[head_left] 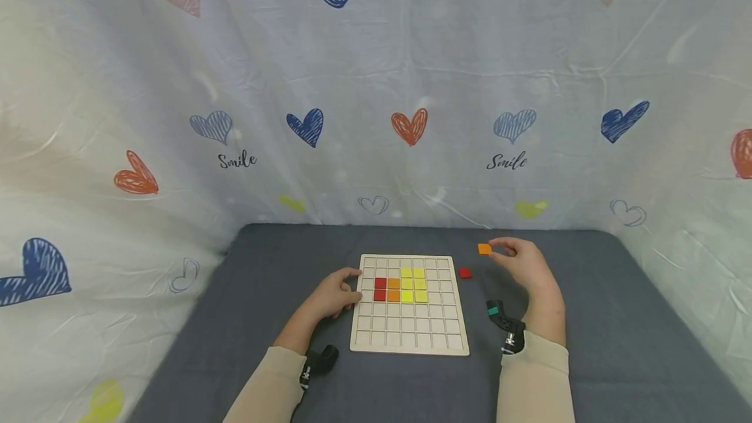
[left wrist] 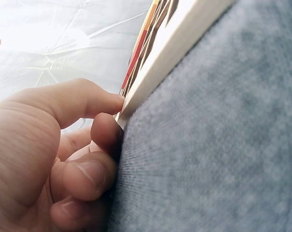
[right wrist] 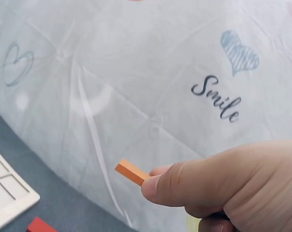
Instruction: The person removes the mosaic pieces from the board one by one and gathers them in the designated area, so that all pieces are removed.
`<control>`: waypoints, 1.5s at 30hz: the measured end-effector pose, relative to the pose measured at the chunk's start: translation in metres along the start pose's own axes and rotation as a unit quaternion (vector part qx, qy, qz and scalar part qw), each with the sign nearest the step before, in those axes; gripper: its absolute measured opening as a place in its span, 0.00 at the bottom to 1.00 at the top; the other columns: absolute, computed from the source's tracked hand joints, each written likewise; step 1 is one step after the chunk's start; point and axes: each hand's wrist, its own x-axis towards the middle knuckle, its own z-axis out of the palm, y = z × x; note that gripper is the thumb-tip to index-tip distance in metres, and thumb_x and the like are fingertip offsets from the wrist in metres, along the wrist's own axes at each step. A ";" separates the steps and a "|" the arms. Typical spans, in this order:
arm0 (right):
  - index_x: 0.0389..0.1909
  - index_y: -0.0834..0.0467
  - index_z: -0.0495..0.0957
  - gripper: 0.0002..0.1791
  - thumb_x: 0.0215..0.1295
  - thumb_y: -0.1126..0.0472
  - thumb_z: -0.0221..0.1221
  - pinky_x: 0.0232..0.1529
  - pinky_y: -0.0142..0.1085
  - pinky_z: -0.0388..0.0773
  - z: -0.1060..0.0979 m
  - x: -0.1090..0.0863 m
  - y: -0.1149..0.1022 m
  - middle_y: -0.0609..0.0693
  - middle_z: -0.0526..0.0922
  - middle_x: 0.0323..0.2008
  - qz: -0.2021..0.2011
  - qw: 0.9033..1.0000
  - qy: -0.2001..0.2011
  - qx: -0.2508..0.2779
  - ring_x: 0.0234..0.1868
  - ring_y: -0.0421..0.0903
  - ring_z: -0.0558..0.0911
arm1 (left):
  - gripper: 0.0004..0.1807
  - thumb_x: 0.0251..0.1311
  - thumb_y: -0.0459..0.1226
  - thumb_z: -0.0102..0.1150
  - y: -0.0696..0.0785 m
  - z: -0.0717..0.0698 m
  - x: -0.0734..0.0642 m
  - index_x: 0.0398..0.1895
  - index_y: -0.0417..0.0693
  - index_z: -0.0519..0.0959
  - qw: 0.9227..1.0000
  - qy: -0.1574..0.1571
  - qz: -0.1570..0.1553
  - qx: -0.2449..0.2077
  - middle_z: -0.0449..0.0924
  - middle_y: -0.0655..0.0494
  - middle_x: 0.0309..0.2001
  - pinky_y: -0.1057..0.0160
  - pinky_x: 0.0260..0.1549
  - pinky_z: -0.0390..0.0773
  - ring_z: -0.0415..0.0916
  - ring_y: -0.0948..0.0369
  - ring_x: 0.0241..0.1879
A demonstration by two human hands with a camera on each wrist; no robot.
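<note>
My right hand point(head_left: 525, 269) pinches an orange square tile point(head_left: 484, 249) between thumb and fingertips, held up beyond the upper right corner of a pale wooden grid board point(head_left: 405, 341). In the right wrist view the orange tile point(right wrist: 131, 172) shows its thin edge. On the board sit red tiles point(head_left: 380, 295), orange tiles point(head_left: 393, 295) and a block of yellow tiles point(head_left: 414, 284). My left hand point(head_left: 329, 294) touches the board's left edge with thumb and index finger spread along it. Close up, the left hand point(left wrist: 54, 140) shows its lower fingers loosely bent beside the rim.
A single red tile point(head_left: 465, 273) lies on the dark grey cloth just right of the board. The grey table point(head_left: 405, 387) ends at a pale curtain point(head_left: 352, 175) printed with hearts. Each wrist wears a black camera mount point(head_left: 506, 326).
</note>
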 end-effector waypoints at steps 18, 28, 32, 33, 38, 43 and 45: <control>0.59 0.67 0.79 0.19 0.71 0.63 0.61 0.59 0.61 0.71 0.029 0.019 0.037 0.72 0.74 0.62 0.025 0.999 -0.032 -0.020 0.60 0.66 0.75 | 0.33 0.65 0.35 0.65 0.004 -0.002 -0.001 0.73 0.44 0.69 1.000 -0.003 -0.004 0.004 0.74 0.54 0.16 0.63 0.10 0.62 0.58 0.62 0.08; 0.56 0.69 0.81 0.17 0.69 0.65 0.62 0.51 0.55 0.72 0.038 0.022 0.044 0.67 0.78 0.51 0.045 0.998 -0.016 -0.028 0.47 0.58 0.75 | 0.33 0.65 0.35 0.66 0.004 -0.002 -0.001 0.73 0.44 0.69 1.000 -0.003 -0.009 0.002 0.74 0.54 0.16 0.63 0.10 0.62 0.59 0.62 0.08; 0.55 0.69 0.81 0.17 0.68 0.66 0.63 0.48 0.53 0.72 0.038 0.022 0.044 0.65 0.78 0.46 0.045 0.999 -0.014 -0.026 0.44 0.57 0.74 | 0.33 0.65 0.35 0.66 0.004 -0.002 -0.001 0.73 0.44 0.69 1.000 -0.006 -0.007 0.000 0.74 0.54 0.16 0.63 0.10 0.62 0.58 0.62 0.08; 0.55 0.69 0.80 0.17 0.68 0.66 0.63 0.48 0.53 0.72 0.038 0.022 0.043 0.64 0.78 0.46 0.043 0.999 -0.014 -0.026 0.44 0.57 0.74 | 0.33 0.65 0.35 0.66 0.004 -0.002 -0.001 0.73 0.44 0.69 1.000 -0.006 -0.006 -0.001 0.74 0.54 0.16 0.63 0.10 0.62 0.58 0.62 0.08; 0.59 0.69 0.79 0.21 0.68 0.64 0.63 0.49 0.55 0.72 0.033 0.018 0.040 0.66 0.77 0.48 0.036 0.999 -0.011 -0.012 0.47 0.60 0.75 | 0.33 0.65 0.34 0.65 0.004 -0.002 -0.002 0.73 0.44 0.69 1.000 -0.008 -0.009 -0.004 0.74 0.54 0.16 0.63 0.10 0.62 0.58 0.63 0.08; 0.62 0.67 0.77 0.23 0.71 0.60 0.62 0.47 0.52 0.71 0.027 0.016 0.035 0.63 0.75 0.42 0.017 1.000 0.000 0.002 0.49 0.60 0.74 | 0.33 0.65 0.34 0.65 0.004 -0.001 -0.002 0.73 0.43 0.68 1.000 -0.009 -0.004 -0.005 0.74 0.54 0.16 0.63 0.10 0.62 0.57 0.63 0.08; 0.63 0.65 0.77 0.23 0.72 0.59 0.62 0.44 0.49 0.69 0.025 0.016 0.030 0.58 0.73 0.38 0.008 1.000 0.008 0.007 0.46 0.57 0.73 | 0.33 0.65 0.34 0.65 0.004 -0.001 -0.003 0.73 0.43 0.68 1.000 -0.009 -0.001 -0.005 0.74 0.54 0.16 0.64 0.10 0.62 0.57 0.63 0.08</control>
